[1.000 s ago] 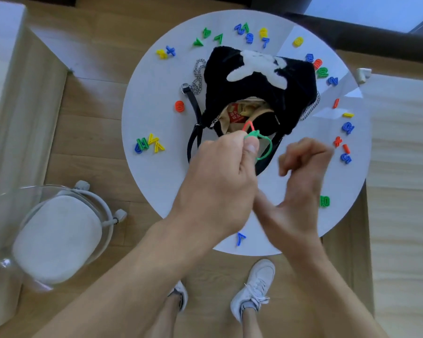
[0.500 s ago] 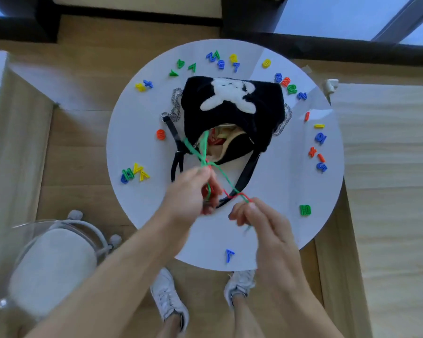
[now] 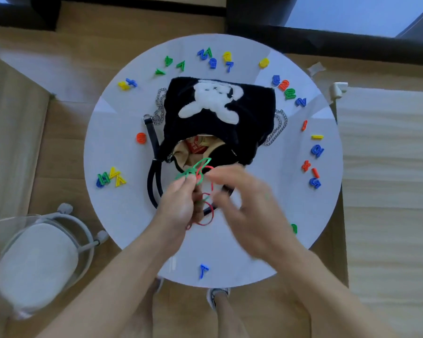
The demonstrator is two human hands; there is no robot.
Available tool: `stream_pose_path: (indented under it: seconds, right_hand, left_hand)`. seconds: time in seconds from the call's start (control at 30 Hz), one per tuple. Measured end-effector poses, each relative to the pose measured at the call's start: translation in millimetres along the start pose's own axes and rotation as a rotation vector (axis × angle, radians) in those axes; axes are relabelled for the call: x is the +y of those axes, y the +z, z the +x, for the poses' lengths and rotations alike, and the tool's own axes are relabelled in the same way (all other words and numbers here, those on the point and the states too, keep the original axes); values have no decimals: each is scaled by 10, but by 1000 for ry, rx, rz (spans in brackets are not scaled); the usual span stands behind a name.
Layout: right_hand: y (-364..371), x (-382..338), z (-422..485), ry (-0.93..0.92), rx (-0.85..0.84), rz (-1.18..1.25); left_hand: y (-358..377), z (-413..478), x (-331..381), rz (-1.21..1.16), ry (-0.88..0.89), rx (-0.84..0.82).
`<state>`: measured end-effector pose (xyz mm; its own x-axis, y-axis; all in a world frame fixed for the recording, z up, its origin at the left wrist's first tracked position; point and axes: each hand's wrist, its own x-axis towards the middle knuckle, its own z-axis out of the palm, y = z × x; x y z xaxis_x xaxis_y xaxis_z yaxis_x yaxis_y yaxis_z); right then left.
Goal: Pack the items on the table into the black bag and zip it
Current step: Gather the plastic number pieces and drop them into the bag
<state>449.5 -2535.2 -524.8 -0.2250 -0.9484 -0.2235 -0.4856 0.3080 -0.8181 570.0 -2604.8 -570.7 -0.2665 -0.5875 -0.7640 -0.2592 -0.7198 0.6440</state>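
With the bands [image 3: 195, 172] pinched in the left hand [image 3: 178, 206] at the open mouth of the black bag [image 3: 254, 113], mid-table, gather the dangling loops with the right hand [image 3: 249, 211] (grip too blurred to tell) and tuck all in, clear of the zip [image 3: 180, 142].

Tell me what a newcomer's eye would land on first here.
First comes the fuzzy black bag with a white figure on it, lying in the middle of the round white table with its mouth open toward the person. Just in front of that mouth, the left hand pinches a tangle of green and red loops, with the blurred right hand beside it. Bright plastic numbers lie scattered around the table's edge.
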Motion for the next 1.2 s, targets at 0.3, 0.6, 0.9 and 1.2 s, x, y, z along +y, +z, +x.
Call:
stream_pose_path:
  seconds: [0.3, 0.6, 0.9, 1.2]
  right_hand:
    - [324, 999, 1159, 92, -380, -732]
    - [208, 1061, 923, 107, -334, -997]
    - [271, 1003, 862, 198, -321, -877]
    - [301, 1051, 515, 114, -248, -644]
  left_hand:
    - [46, 827, -16, 123, 52, -77]
    - [182, 1559, 118, 764, 423, -133]
    - [87, 1539, 115, 1573, 560, -128]
    - [-6, 1260, 212, 1451, 625, -187]
